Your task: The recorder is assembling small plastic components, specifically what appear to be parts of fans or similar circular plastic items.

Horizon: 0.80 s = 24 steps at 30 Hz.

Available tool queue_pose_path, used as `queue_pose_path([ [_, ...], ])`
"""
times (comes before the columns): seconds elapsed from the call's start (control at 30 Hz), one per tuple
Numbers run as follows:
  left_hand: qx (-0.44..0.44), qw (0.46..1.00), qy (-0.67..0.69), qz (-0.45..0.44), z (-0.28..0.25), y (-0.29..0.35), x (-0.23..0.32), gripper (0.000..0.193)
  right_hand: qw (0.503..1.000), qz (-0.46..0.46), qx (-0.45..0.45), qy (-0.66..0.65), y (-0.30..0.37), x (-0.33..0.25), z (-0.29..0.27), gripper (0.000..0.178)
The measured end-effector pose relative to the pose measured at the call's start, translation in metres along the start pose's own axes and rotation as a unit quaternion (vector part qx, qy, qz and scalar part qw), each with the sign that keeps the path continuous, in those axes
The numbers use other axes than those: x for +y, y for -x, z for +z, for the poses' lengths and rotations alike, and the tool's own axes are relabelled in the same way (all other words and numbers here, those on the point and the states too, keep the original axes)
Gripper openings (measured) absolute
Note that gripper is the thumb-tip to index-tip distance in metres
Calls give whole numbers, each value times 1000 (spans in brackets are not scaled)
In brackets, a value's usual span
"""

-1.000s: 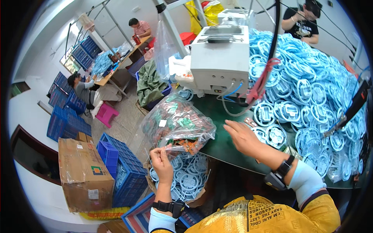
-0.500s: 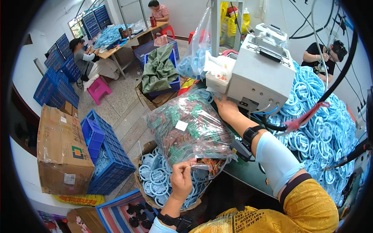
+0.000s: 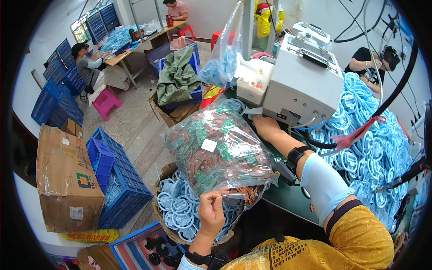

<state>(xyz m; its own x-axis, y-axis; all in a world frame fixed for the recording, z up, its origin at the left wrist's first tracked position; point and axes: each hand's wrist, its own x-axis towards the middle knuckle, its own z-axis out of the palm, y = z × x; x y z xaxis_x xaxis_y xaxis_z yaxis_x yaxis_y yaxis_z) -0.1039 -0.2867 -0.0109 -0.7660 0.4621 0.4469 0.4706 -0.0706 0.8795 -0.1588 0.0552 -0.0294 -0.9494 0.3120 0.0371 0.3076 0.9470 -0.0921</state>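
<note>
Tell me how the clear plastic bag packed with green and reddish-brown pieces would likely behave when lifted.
The bag would probably sag, since its wrinkled film looks thin. It may feel heavy, being packed with pieces. Some might spill near the edge the left hand pinches, which looks open.

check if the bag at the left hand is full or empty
Well filled: red and green boards bulge the clear bag, whose edge the left hand pinches.
</note>
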Motion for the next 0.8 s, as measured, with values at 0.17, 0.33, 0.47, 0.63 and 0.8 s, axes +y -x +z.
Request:
queue_pose_path([
  [0.17, 9, 999, 30, -26, 3, 0, 1, 8, 996, 31, 66, -48, 46, 9, 5, 21],
  [0.33, 0, 998, 24, -59, 3, 0, 4, 7, 991, 67, 90, -70, 101, 0, 8, 16],
  [0.47, 22, 998, 43, -35, 6, 0, -3, 8, 988, 54, 97, -106, 170, -12, -6, 12],
  [0.63, 17, 998, 18, -55, 6, 0, -3, 9, 997, 33, 49, -52, 256, -17, -15, 14],
  [0.8, 29, 998, 33, -46, 8, -1, -2, 9, 987, -81, 142, 10, 268, -13, -20, 24],
])
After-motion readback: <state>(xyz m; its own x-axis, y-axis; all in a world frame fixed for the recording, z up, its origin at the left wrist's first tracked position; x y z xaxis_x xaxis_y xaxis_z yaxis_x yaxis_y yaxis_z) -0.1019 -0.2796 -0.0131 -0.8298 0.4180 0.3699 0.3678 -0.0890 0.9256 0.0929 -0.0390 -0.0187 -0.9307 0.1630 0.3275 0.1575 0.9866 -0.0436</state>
